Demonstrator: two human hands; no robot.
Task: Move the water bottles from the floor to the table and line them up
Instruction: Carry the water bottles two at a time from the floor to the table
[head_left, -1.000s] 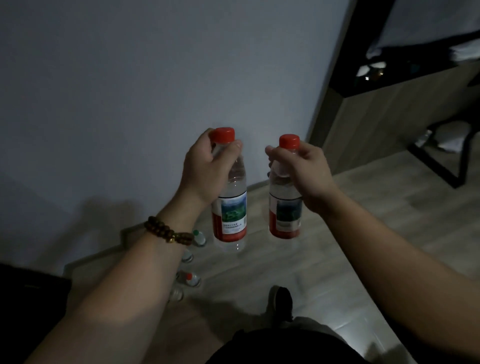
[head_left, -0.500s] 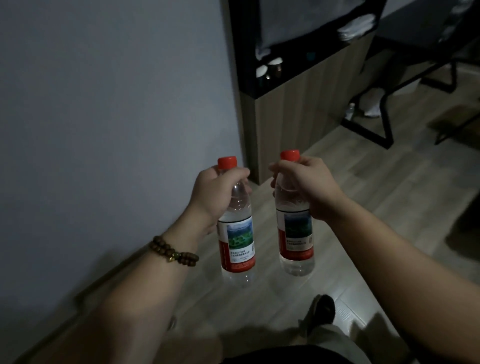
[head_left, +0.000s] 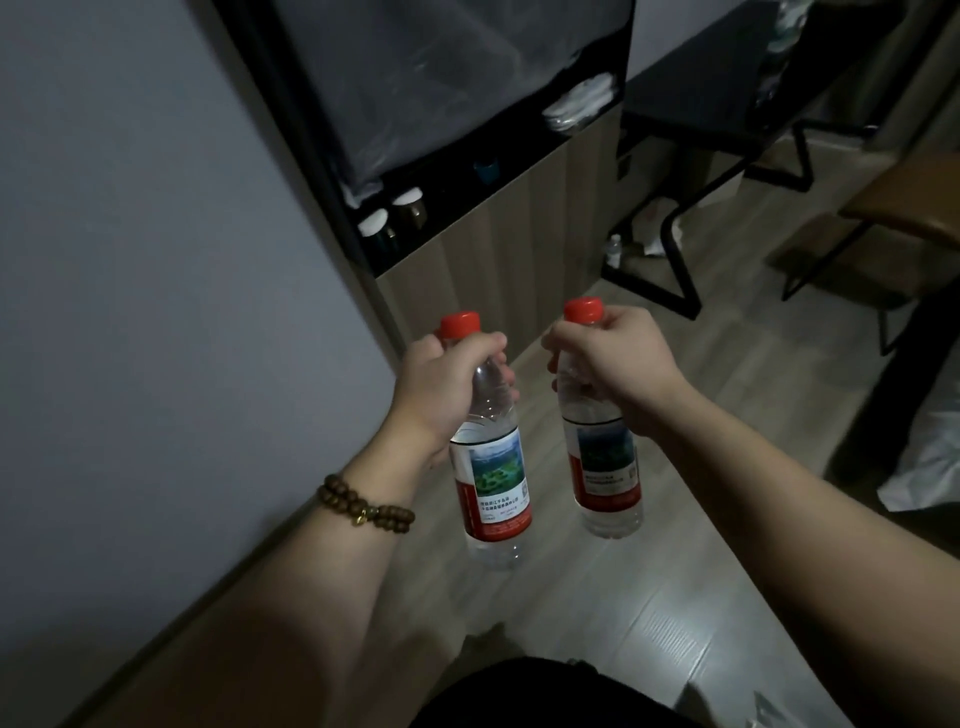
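1. Clear plastic with a red cap: in the head view the left bottle (head_left: 493, 483) hangs upright from the left hand (head_left: 447, 384), whose fingers curl round its neck.
2. The right bottle (head_left: 608, 478) hangs just beside it in the right hand (head_left: 613, 374), gripped the same way, above the floor (head_left: 675, 597).
3. Both look full, so fairly heavy. The thin walls would likely give, so the stiff neck seems the safest hold.
4. The table (head_left: 701, 78) stands far right.
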